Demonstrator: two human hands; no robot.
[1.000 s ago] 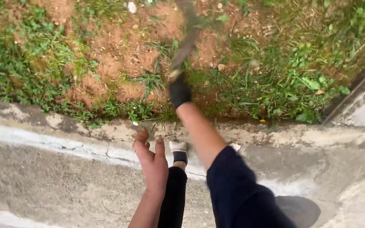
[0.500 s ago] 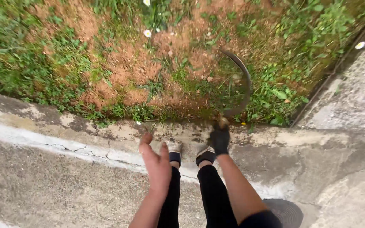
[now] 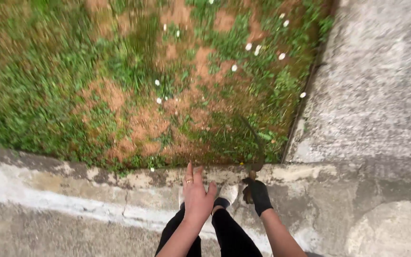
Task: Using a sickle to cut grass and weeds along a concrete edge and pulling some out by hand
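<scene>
A patch of grass [image 3: 34, 95] with bare reddish soil [image 3: 143, 119] and small white flowers [image 3: 248, 46] fills the upper part of your view, blurred on the left. A rough concrete slab [image 3: 381, 81] borders it on the right, and a cracked concrete kerb [image 3: 72, 185] runs across below it. You stand on that kerb in black trousers, and one pale shoe [image 3: 228, 192] shows at its edge between your arms. Your left hand [image 3: 197, 196] is bare, with a ring on one finger; it hangs open, fingers loosely spread, holding nothing, just above the kerb's edge. Your right hand [image 3: 258, 192] wears a black glove and is closed around the handle of a sickle [image 3: 254, 147]. The sickle's thin dark blade rises from that hand into the grass at the corner where the kerb meets the slab, and its tip is hard to make out among the weeds
</scene>
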